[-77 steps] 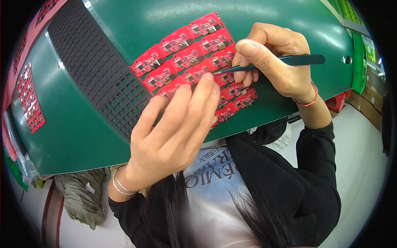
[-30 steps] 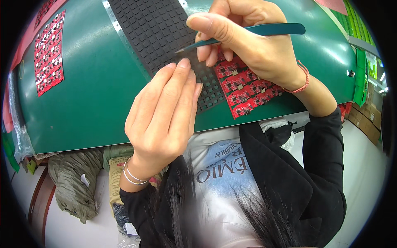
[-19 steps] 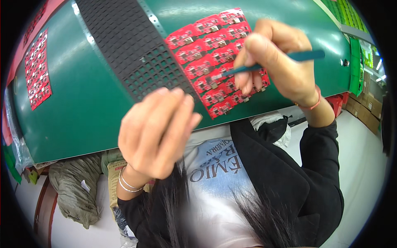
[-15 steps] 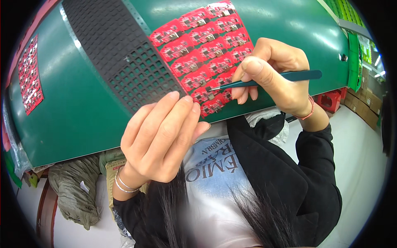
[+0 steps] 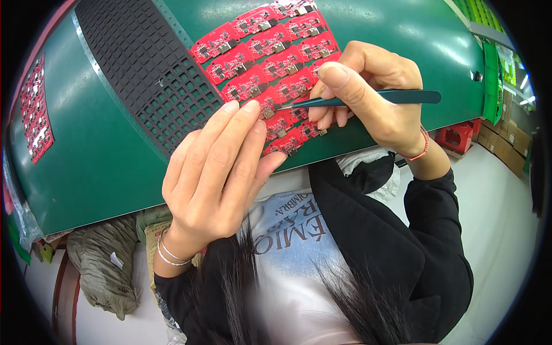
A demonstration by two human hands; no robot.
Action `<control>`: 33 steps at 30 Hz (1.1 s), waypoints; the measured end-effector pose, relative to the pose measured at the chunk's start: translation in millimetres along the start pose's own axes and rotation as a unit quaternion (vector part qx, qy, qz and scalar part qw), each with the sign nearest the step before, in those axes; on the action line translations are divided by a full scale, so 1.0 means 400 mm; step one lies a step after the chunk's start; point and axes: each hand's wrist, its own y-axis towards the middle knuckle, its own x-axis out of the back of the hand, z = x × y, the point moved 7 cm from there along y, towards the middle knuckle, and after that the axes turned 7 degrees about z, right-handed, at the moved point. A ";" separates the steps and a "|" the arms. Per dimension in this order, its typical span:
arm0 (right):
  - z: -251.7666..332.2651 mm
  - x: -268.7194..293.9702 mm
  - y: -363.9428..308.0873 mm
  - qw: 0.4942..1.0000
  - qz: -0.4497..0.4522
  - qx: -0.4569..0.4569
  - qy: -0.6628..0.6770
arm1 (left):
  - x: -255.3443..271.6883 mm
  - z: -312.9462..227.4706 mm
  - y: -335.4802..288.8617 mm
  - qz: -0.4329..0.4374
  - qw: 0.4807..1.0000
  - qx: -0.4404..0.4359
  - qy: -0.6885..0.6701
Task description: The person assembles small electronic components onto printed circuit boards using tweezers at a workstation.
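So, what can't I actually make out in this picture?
All in the head view:
Tweezers: their points are too small to tell whether they pinch a part.
Red boards: some are covered by the left hand and right hand.
Left hand's contact with the boards: hidden by the hand itself.
Black grid: far end cut off by the top edge.

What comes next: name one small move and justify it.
Probably press the tweezers lightly down on the red board panel: the right hand holds them tip-to-board, and the left hand has its fingers close beside that tip.
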 end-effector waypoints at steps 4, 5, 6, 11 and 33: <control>0.005 -0.002 0.008 1.000 0.016 0.001 -0.013 | -0.003 0.005 0.000 -0.011 1.000 0.007 -0.003; 0.003 -0.002 0.010 1.000 0.018 -0.006 -0.006 | -0.002 0.007 0.000 -0.011 1.000 0.007 -0.005; 0.001 -0.002 0.012 1.000 0.022 -0.014 0.002 | -0.003 0.008 0.000 -0.007 1.000 0.008 -0.002; 0.006 0.000 0.025 0.999 0.042 -0.021 -0.016 | -0.006 0.013 -0.001 -0.002 1.000 0.008 -0.001; 0.000 -0.005 0.036 0.998 0.043 -0.032 -0.016 | -0.006 0.007 -0.001 0.017 0.999 0.031 0.010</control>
